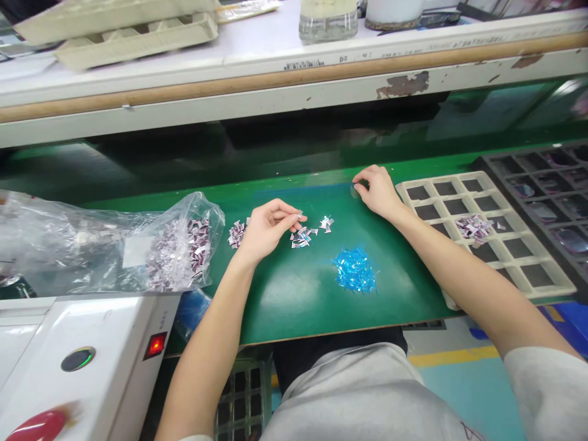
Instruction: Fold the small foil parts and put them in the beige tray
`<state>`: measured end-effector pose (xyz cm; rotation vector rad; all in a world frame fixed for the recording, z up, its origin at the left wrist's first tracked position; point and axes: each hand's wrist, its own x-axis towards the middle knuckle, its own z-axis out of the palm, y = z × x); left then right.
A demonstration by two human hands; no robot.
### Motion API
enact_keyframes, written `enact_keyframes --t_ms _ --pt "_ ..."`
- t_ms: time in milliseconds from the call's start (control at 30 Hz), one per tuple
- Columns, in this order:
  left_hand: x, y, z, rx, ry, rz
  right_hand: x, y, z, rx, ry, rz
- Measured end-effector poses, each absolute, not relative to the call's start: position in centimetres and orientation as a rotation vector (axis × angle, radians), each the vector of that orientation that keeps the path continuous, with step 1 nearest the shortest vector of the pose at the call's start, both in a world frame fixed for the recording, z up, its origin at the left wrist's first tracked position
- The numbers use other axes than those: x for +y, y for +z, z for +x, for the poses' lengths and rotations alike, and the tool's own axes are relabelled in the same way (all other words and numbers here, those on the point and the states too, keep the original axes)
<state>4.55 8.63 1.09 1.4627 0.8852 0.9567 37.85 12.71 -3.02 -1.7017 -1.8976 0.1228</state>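
My left hand (pixel 272 228) pinches a small piece (pixel 299 214) between thumb and forefinger, just above a small pile of purple-and-white pieces (pixel 302 237). To its left lies another such pile (pixel 236 234), partly hidden by the hand. My right hand (pixel 376 191) is closed in a pinch near the far edge of the green table (pixel 294 294), at the right end of a faint blue strip (pixel 312 188); what its fingertips hold is too small to make out. A little cluster of pieces (pixel 326 223) lies between the hands. Nearer to me is a heap of shiny blue slips (pixel 355 269).
A clear bag (pixel 179 251) full of pieces lies at the left, behind a white machine (pixel 105 343) with a lit red switch. On the right, a beige compartment tray (pixel 519 247) bears a pile of pieces beside black trays (pixel 542 184). A shelf (pixel 257 79) spans the back.
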Motion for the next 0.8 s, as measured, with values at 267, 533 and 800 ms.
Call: enact_keyframes --t_ms 267,533,800 --pt "8.7 0.8 4.8 0.903 0.968 1.474 11.3 -1.3 36.8 -2.006 0.094 -1.746" --pt "7.9 0.2 5.8 0.912 1.010 1.467 7.3 1.2 30.8 -1.705 0.579 -1.301" --pt "7.2 -0.4 6.9 0.917 0.971 1.490 5.0 0.4 27.3 -1.643 0.852 -1.122"
